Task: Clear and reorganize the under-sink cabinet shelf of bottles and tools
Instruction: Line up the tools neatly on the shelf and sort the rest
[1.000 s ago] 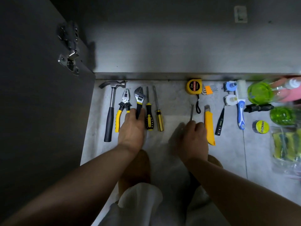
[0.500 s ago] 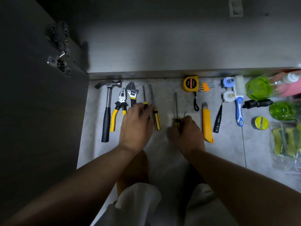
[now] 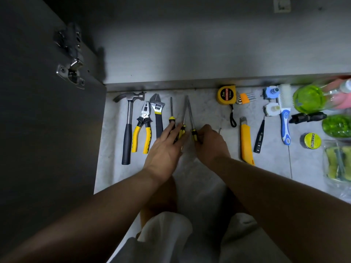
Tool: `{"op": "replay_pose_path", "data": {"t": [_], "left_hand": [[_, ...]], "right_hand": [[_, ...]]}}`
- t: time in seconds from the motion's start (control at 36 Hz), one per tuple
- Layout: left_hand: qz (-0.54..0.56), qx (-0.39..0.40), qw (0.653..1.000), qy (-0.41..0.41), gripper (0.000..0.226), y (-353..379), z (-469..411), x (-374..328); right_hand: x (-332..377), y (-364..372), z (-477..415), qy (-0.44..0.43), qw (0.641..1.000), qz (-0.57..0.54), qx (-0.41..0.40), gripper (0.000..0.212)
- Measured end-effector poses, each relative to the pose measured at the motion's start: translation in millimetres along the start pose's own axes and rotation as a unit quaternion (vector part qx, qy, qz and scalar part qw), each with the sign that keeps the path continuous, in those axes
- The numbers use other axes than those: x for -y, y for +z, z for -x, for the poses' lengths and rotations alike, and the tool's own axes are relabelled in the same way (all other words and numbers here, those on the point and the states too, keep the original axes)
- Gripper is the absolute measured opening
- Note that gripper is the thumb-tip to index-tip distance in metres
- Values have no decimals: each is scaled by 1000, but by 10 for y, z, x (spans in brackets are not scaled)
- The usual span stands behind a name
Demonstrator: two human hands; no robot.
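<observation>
Tools are off the shelf (image 3: 190, 54), laid in a row on the floor (image 3: 209, 114) just in front of its lip. Heads all point at the cabinet, prob. sorted by kind: hammer (image 3: 127, 133), pliers (image 3: 143, 130), wrench (image 3: 157, 114), then 3 drivers. Tape measure (image 3: 226, 94), hex keys (image 3: 245, 97), knife (image 3: 246, 141) and tester (image 3: 259, 137) lie further R, w/ bottles (image 3: 307, 100) at the far R edge. R hand (image 3: 210, 147) has its fingers curled round the black/yellow handle of the 3rd driver (image 3: 193, 132). Its shaft leans L so the tip meets that of the 2nd driver (image 3: 183, 127). I'd say the step is slotting it in parallel w/ its mates; it's not straight yet. L hand (image 3: 163, 149) lies flat, fingers straight, over the handles of the 1st driver (image 3: 171, 119) and the 2nd, gripping nothing. It's prob. pinning them, as round handles would roll on smooth tile. A thin metal tip (image 3: 220, 130) pokes out by R hand; can't tell what it is or if it's held. Driver shafts are thin shiny steel. The hammer has a chrome neck and black rubber grip, the pliers have dipped yellow grips, and the knife is a flat yellow plastic slab. The shelf looks like brushed metal and the floor is pale marbled tile w/ a grout line. The door (image 3: 38, 120) is dark and matte, w/ a steel hinge (image 3: 71, 71).
</observation>
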State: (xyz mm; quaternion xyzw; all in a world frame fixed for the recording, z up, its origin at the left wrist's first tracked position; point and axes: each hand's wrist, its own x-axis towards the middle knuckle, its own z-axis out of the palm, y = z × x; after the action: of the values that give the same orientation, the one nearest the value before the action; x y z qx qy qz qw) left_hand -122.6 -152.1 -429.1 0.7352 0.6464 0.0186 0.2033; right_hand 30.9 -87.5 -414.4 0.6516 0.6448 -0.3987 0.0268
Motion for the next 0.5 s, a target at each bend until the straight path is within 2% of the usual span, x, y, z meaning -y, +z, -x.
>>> {"op": "replay_pose_path", "data": {"t": [0.08,0.19,0.33,0.5], "left_hand": [[-6,-8,1000,-14,79,-14,27,20],[-15,-6,1000,-13,74,-32,33,25],[-10,10,999,-28,66,-58,37,-13],[-16,4,999,-37,69,-59,43,14]], "right_hand": [[-68,-17,114,-17,999,0,-41,18],[-321,-26,345,6,992,68,-111,36],[-520,32,490,61,998,32,-13,45],[-381,-14,364,19,1000,6,-18,38]]}}
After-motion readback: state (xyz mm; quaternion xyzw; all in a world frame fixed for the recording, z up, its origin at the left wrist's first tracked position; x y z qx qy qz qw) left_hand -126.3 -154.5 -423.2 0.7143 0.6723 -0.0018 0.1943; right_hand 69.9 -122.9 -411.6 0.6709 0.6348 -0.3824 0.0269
